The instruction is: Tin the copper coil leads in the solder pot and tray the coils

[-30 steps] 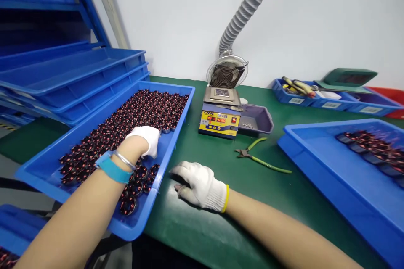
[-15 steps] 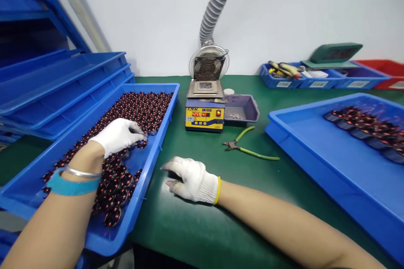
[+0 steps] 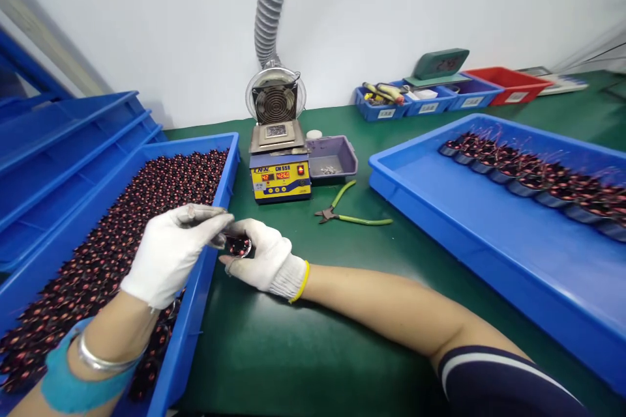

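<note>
Between gloved hands (image 3: 212, 241), one round metallic-rimmed part (image 3: 239, 246).

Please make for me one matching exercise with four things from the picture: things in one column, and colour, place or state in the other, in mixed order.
1. Round part
2. Pliers
3. Hose
4. Purple tray

A. Grey and ribbed
B. Has small pale bits inside
C. In the right hand
D. Green handles, spread apart

Right pairs: 1-C, 2-D, 3-A, 4-B
</note>
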Demonstrator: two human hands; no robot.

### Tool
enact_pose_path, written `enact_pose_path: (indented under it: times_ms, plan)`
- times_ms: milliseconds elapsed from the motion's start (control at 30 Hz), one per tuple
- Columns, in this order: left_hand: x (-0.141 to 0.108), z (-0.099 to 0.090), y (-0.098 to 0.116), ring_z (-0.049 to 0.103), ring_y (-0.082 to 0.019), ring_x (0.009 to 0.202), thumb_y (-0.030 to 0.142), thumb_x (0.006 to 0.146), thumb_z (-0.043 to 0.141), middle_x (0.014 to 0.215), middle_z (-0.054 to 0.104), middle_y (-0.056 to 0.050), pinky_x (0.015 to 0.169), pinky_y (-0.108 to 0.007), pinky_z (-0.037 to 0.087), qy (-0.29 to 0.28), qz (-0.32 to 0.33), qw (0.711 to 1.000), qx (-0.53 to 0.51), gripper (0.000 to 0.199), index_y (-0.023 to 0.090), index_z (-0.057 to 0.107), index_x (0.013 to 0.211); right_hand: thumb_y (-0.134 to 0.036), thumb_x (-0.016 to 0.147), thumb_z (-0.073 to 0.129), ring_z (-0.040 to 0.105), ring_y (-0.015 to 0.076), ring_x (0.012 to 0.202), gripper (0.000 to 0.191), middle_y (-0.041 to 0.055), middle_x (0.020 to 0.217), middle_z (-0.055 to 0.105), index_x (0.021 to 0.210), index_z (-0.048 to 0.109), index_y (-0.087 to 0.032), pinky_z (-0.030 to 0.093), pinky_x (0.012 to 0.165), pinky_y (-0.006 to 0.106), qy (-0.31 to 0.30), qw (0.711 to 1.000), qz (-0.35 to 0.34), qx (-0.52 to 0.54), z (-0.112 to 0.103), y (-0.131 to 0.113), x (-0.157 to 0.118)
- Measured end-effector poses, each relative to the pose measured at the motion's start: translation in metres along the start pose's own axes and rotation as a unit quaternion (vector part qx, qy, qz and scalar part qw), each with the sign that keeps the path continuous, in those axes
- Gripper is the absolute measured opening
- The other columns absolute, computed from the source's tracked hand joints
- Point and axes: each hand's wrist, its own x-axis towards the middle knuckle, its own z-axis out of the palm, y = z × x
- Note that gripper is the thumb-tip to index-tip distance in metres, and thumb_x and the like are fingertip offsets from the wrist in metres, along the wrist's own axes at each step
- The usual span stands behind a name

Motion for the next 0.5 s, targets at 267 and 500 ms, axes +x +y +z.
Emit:
enact_pose_path:
  times_ms: [267, 500]
  plan:
    - [0.01, -0.012, -0.012, 0.061, -0.026, 0.101, 0.048, 0.064, 0.069, 0.114, 0.065, -0.007, 0.084, -0.039, 0.052, -0.179, -0.004, 0.984, -0.011, 0.056, 0.02, 0.06, 0.112, -0.03, 0.06, 0.074, 0.063, 0.0192, 0.089, 0.044, 0.0038, 0.101, 0.063, 0.1, 0.06, -0.021, 0.053, 0.081, 0.033, -0.007, 0.992, 0.0, 0.124, -0.011, -0.002, 0.011]
    - [-0.006, 0.014, -0.014, 0.06, -0.024, 0.106, 0.042, 0.065, 0.07, 0.114, 0.065, -0.007, 0.095, -0.035, 0.047, -0.25, 0.026, 0.968, 0.026, 0.059, 0.016, 0.055, 0.116, -0.025, 0.061, 0.068, 0.062, 0.0193, 0.095, 0.056, 0.0032, 0.107, 0.063, 0.114, 0.054, -0.024, 0.051, 0.087, 0.033, 0.024, 0.998, -0.053, 0.029, -0.02, -0.012, 0.009]
